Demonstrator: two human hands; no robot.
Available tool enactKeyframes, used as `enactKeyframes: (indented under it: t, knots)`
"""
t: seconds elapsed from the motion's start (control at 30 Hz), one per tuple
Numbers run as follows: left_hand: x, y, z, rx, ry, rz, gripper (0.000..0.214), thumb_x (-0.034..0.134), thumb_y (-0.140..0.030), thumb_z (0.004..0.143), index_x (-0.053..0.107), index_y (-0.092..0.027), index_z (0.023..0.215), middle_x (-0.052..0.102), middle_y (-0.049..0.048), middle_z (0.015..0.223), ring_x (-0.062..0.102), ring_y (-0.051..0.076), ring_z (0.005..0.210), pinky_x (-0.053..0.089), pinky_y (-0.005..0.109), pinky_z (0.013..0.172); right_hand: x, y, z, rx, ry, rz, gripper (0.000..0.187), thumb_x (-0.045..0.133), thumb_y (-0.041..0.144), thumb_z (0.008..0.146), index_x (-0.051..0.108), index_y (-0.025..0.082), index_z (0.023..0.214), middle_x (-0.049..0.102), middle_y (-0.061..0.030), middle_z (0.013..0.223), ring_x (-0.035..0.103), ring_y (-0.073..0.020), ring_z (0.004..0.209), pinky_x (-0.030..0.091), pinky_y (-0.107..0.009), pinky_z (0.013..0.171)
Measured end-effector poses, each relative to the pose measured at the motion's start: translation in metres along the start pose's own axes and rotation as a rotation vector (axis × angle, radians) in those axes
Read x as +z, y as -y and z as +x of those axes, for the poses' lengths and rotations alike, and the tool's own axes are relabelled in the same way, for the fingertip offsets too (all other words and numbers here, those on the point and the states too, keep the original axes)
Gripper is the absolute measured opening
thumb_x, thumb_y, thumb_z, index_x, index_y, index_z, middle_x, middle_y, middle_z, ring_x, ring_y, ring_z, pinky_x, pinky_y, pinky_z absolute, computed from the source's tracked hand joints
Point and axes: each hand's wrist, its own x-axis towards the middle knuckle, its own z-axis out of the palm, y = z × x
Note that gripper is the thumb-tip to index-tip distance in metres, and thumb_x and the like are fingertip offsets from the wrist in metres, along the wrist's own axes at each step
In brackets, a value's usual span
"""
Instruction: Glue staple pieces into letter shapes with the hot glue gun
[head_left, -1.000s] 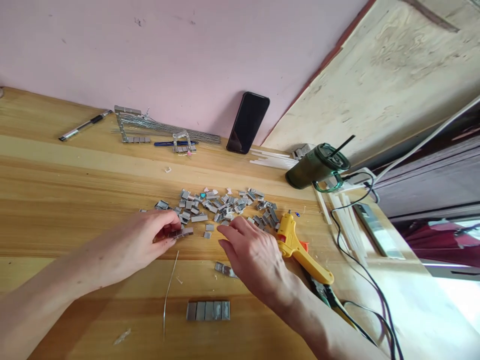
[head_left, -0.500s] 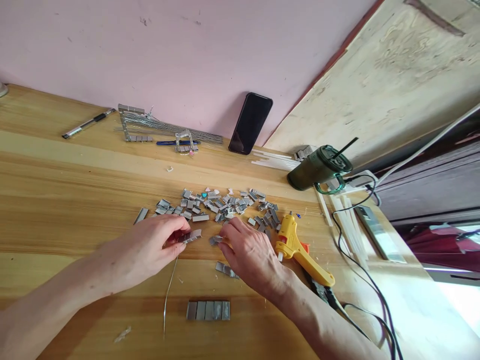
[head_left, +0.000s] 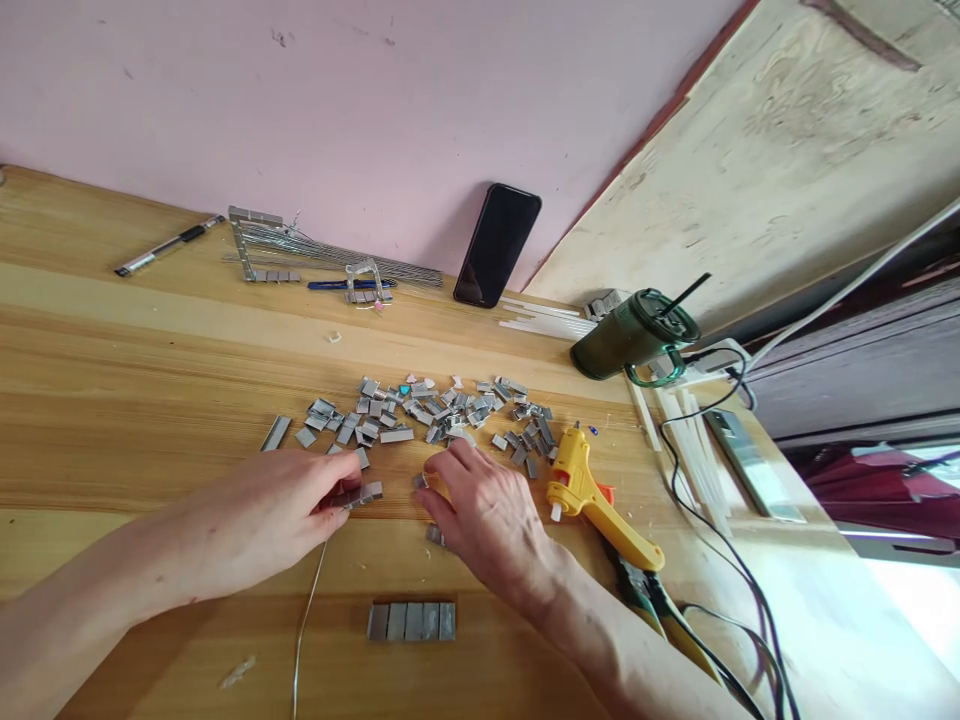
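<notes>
A scatter of small grey metal staple blocks (head_left: 435, 415) lies on the wooden table (head_left: 150, 360). My left hand (head_left: 277, 515) pinches a short row of joined staple blocks (head_left: 360, 493) just in front of the pile. My right hand (head_left: 484, 515) is curled, its fingertips closed on a single small block (head_left: 420, 481) a little to the right of that row. A thin wire (head_left: 307, 625) runs from under my left hand toward the table's near edge. A finished strip of several joined blocks (head_left: 411, 621) lies nearer to me.
A yellow glue gun (head_left: 596, 500) lies right of my right hand with pliers (head_left: 652, 600) and a black cable (head_left: 720, 540) behind it. A dark green cup (head_left: 634, 335), white glue sticks (head_left: 544, 318), a phone (head_left: 497, 245) against the wall, a staple frame (head_left: 259, 250) and a pen (head_left: 169, 247) stand further back.
Both hands drew slightly toward me and left. The left hand kept its row of blocks; the right hand closed on a single block and brought it closer to the row.
</notes>
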Motion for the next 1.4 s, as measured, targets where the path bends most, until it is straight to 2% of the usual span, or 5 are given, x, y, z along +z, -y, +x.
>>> enactKeyframes:
  t: [0.17, 0.37, 0.87, 1.2, 1.4]
  knots:
    - [-0.006, -0.016, 0.002, -0.050, 0.120, -0.120, 0.011, 0.046, -0.026, 0.087, 0.057, -0.025, 0.084, 0.059, -0.0046, 0.067, 0.053, 0.015, 0.059, 0.038, 0.026, 0.055, 0.005, 0.001, 0.005, -0.017, 0.008, 0.008, 0.011, 0.056, 0.015, 0.090, 0.066, 0.019, 0.093, 0.067, -0.0058, 0.096, 0.065, -0.0180, 0.077, 0.043, -0.025, 0.056]
    - [0.014, -0.020, 0.008, 0.037, 0.002, -0.148, 0.012, 0.049, -0.019, 0.085, 0.059, -0.022, 0.078, 0.060, -0.0013, 0.076, 0.056, 0.015, 0.062, 0.043, 0.026, 0.058, 0.010, -0.013, -0.003, -0.052, -0.004, 0.030, 0.021, 0.049, 0.010, 0.093, 0.067, 0.021, 0.097, 0.066, -0.0043, 0.093, 0.064, -0.0162, 0.076, 0.043, -0.024, 0.060]
    - [0.042, -0.025, 0.012, 0.128, -0.123, 0.315, 0.020, 0.050, -0.004, 0.082, 0.063, -0.017, 0.087, 0.062, 0.0089, 0.089, 0.061, 0.028, 0.089, 0.050, 0.038, 0.072, 0.018, -0.023, -0.015, -0.124, -0.087, 0.138, 0.023, 0.050, 0.002, 0.085, 0.062, 0.017, 0.096, 0.065, -0.0050, 0.091, 0.065, -0.0169, 0.075, 0.045, -0.025, 0.060]
    - [0.024, -0.016, 0.010, 0.125, -0.157, 0.387, 0.018, 0.068, -0.017, 0.074, 0.066, -0.016, 0.092, 0.064, 0.0081, 0.092, 0.063, 0.028, 0.086, 0.052, 0.040, 0.073, 0.011, -0.016, -0.012, 0.044, -0.017, 0.079, 0.003, 0.063, 0.015, 0.084, 0.063, 0.018, 0.086, 0.066, -0.0045, 0.090, 0.066, -0.0195, 0.078, 0.040, -0.025, 0.055]
    - [0.013, -0.011, 0.007, 0.145, -0.294, 0.314, 0.017, 0.055, -0.023, 0.085, 0.067, -0.017, 0.096, 0.066, 0.0071, 0.088, 0.064, 0.024, 0.074, 0.053, 0.037, 0.067, 0.011, -0.026, -0.012, -0.030, -0.008, 0.313, 0.019, 0.054, 0.011, 0.091, 0.068, 0.019, 0.081, 0.066, -0.0010, 0.084, 0.064, -0.0140, 0.073, 0.045, -0.022, 0.064]
